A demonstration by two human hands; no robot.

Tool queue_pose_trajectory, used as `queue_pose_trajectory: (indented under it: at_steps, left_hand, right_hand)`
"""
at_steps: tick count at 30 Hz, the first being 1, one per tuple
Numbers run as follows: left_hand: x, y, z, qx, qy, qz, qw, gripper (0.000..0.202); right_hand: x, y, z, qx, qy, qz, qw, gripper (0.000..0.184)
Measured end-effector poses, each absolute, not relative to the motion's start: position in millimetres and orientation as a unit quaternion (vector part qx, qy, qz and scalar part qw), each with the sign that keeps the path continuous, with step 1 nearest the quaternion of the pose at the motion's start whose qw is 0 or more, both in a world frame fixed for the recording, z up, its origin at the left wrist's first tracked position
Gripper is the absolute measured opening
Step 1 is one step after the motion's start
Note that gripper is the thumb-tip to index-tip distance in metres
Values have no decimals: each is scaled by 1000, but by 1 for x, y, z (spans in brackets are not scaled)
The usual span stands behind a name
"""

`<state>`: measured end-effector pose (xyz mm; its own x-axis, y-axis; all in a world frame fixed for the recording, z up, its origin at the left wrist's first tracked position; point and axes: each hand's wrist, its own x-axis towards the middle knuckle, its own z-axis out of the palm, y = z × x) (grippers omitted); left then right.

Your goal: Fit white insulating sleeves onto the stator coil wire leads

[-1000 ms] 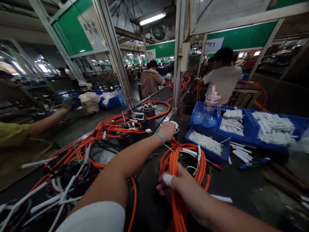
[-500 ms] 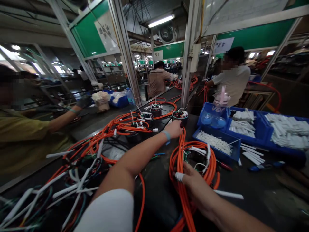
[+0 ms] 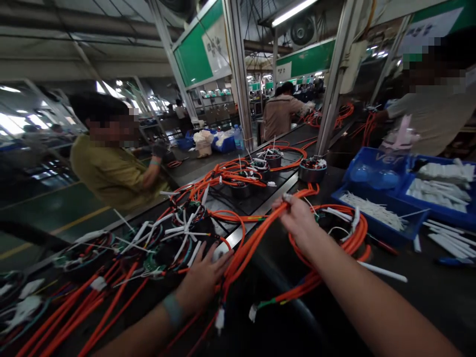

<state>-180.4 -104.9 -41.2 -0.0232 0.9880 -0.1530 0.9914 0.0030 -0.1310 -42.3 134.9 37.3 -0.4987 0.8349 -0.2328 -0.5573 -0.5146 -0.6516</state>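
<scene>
My right hand (image 3: 299, 223) is closed around a bundle of orange cables (image 3: 256, 238) that stretches from a coiled orange harness (image 3: 347, 235) on the dark bench down to the left. My left hand (image 3: 204, 277) grips the lower end of that same bundle, next to a cluster of black connectors with white cable ties (image 3: 182, 238) on the conveyor. A small black round part (image 3: 312, 169) with wires stands beyond the coil.
Blue bins (image 3: 383, 223) with white ties and white tubes sit at the right. More orange harnesses (image 3: 238, 176) lie along the conveyor. A person in a yellow-green shirt (image 3: 111, 168) works across the belt. Two other people stand farther back. A metal post (image 3: 332, 94) rises mid-bench.
My left hand drew back from the far black part to the near conveyor edge. My right hand lifted the orange bundle off the coil. The view swung left.
</scene>
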Motion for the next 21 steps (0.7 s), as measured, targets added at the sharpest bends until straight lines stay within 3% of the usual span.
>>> queue_pose_trajectory:
  at_steps: [14,21]
  left_hand:
    - [-239,-103,-3,698,707,-107,-39,73]
    - [-277,-84,-2,638,756,-139,33,70]
  right_hand:
    - [12,107,-15,-405,-428,778,219,8]
    - [-5,84,-24,-353,-649,672,45,10]
